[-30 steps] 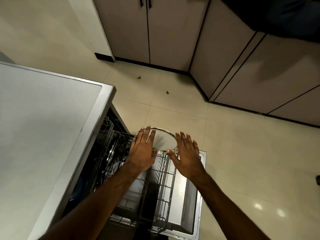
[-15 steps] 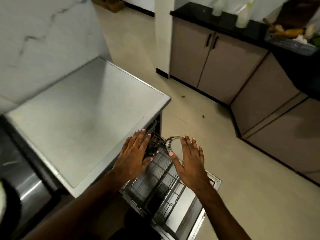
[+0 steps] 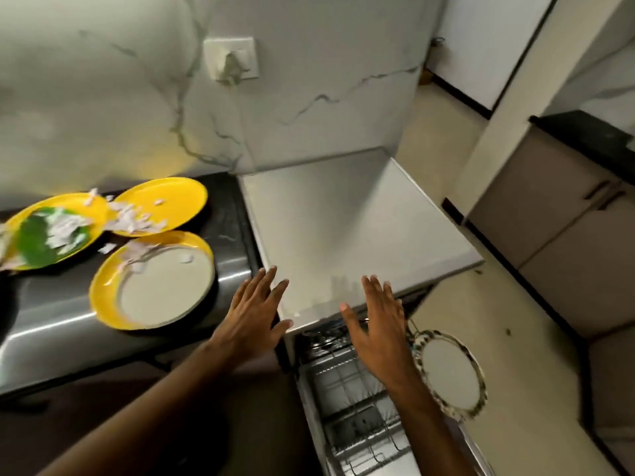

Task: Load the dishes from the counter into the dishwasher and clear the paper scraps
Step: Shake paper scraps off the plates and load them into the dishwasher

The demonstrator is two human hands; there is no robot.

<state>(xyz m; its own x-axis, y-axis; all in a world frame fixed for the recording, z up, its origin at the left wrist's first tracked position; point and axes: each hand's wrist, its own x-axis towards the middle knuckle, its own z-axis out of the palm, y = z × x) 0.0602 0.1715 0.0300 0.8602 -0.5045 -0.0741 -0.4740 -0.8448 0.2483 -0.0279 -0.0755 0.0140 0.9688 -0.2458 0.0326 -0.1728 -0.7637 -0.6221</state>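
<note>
Three yellow plates lie on the dark counter at left: the nearest yellow plate has a pale centre, the back plate and the left plate with a green centre carry white paper scraps. A white plate with a patterned rim stands in the pulled-out dishwasher rack at lower right. My left hand hovers with straight fingers near the counter edge, holding nothing. My right hand is spread flat above the rack, also holding nothing.
The dishwasher's grey top lies between the counter and the floor. A marble wall with a socket rises behind. Beige cabinets under a black worktop stand at right across the tiled floor.
Both hands let go of the patterned plate, now left standing in the rack, and rose. The view swung up and left, bringing the counter's yellow plates into sight.
</note>
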